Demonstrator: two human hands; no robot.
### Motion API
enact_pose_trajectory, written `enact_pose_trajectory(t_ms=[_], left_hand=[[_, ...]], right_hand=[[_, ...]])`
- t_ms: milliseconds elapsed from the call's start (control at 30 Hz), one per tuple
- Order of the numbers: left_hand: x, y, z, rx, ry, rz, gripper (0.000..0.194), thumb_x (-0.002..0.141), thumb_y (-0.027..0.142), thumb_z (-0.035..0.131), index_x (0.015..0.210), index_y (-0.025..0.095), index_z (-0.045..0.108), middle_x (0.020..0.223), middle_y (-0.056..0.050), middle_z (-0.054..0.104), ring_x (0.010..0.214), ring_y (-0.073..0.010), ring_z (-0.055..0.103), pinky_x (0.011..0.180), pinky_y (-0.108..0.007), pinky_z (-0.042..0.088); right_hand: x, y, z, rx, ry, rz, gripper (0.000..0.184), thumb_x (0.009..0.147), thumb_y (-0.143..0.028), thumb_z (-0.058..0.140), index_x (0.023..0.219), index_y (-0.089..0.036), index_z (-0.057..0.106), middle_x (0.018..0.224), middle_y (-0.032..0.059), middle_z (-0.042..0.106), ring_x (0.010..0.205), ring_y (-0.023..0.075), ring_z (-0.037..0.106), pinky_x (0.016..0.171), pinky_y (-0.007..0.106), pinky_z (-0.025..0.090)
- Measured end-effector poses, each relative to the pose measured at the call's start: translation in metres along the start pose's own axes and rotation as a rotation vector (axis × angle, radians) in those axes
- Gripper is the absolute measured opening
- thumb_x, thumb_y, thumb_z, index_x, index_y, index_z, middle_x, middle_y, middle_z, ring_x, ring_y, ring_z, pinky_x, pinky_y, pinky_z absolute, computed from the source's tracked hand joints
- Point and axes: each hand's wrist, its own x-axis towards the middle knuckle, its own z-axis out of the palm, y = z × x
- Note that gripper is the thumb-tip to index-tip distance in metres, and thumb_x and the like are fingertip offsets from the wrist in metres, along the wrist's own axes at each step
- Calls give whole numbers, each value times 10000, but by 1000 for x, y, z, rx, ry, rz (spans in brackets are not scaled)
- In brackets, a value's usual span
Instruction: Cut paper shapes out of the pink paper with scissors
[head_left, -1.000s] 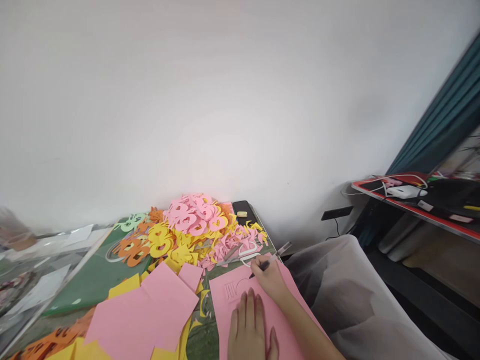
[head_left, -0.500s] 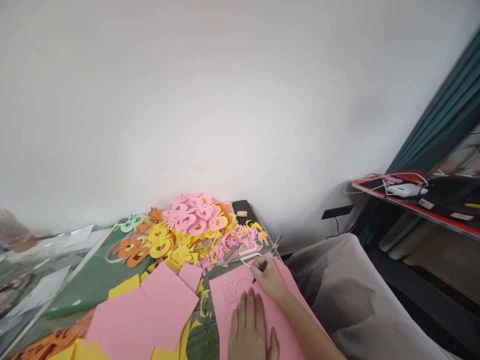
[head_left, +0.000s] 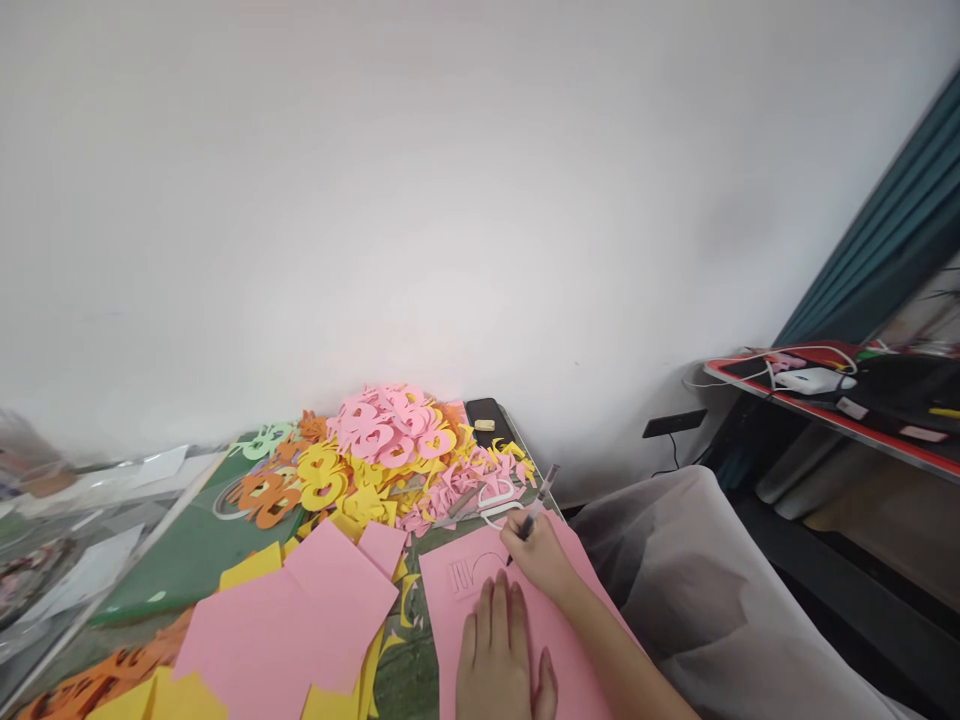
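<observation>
A sheet of pink paper (head_left: 444, 630) lies on the table under both hands. My left hand (head_left: 495, 650) rests flat on it, fingers stretched out. Held in my right hand (head_left: 536, 555) is a pen (head_left: 544, 490), its tip on or very close to the paper at the end of a drawn curved line (head_left: 486, 556). Left of that curve are several short upright strokes (head_left: 460, 577). Just beyond the sheet, white-handled scissors (head_left: 496, 493) lie partly behind my right hand, among pink paper scraps (head_left: 454, 492).
Cut-out pink paper shapes (head_left: 390, 425) are heaped by the wall, with yellow (head_left: 321, 475) and orange (head_left: 266, 497) ones beside them. Larger pink sheets (head_left: 289, 625) lie to the left. A phone (head_left: 487, 412) with a small tan block on it sits at the back. A red-edged table (head_left: 720, 373) stands right.
Very little differs. The pen's upper end has tipped slightly to the left, while both hands stay almost in place on the sheet.
</observation>
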Motion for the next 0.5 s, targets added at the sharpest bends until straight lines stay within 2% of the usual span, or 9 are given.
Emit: enact_pose_trajectory(t_ms=[167, 333, 500], left_hand=[[0, 0, 1, 11, -4, 2, 463, 720, 307, 417, 1146, 148, 505, 1226, -82, 496, 1100, -254, 440, 842, -365, 379], [-1, 1, -1, 26, -25, -7, 469, 713, 290, 421, 1156, 158, 499, 1235, -70, 488, 1099, -253, 441, 836, -360, 385], [0, 1, -3, 37, -32, 2, 459, 713, 268, 415, 1152, 166, 503, 1220, -57, 505, 1080, -239, 461, 827, -353, 390]], right_hand=[[2, 3, 0, 9, 37, -7, 255, 590, -200, 410, 453, -217, 196, 438, -58, 230, 428, 97, 266, 382, 209, 217], [3, -1, -2, 23, 118, -4, 317, 694, -310, 445, 460, -219, 253, 437, -49, 311, 453, 115, 348, 423, 216, 289], [-2, -9, -7, 90, 177, 12, 332, 772, -416, 394, 516, -205, 413, 423, -51, 371, 422, 113, 382, 448, 224, 324]])
